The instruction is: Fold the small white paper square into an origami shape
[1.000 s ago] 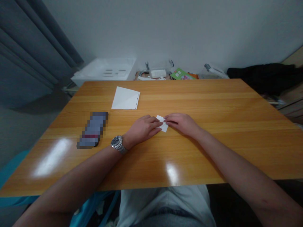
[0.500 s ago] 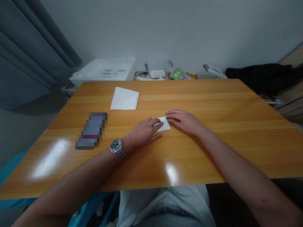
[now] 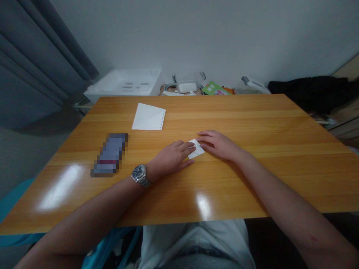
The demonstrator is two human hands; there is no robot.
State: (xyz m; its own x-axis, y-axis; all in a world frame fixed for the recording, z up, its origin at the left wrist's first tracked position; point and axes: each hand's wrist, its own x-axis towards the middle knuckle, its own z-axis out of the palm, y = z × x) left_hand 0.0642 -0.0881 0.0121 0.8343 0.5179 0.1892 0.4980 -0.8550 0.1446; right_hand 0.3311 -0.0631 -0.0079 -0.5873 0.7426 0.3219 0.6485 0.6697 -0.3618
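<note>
A small folded piece of white paper [image 3: 198, 150] lies flat on the wooden table, with crease lines showing on its upper side. My left hand [image 3: 175, 156], with a metal watch on its wrist, rests on the paper's left part; its fingers are stretched out and press down on it. From the other side my right hand [image 3: 220, 145] touches the paper's right edge with its fingertips, the fingers apart and slightly bent. The left fingers hide part of the folded paper.
A white sheet with a perforated edge [image 3: 148, 117] lies at the back left of the table [image 3: 252, 123]. Nearer on the left is a pixelated dark, flat object [image 3: 109, 155]. Beyond the far edge stand a white tray [image 3: 123, 80] and a green booklet [image 3: 214, 88].
The folded paper has turned slightly under my fingers, its near right corner shifting right. The left fingers lie further over it, and the right fingertips now touch its edge.
</note>
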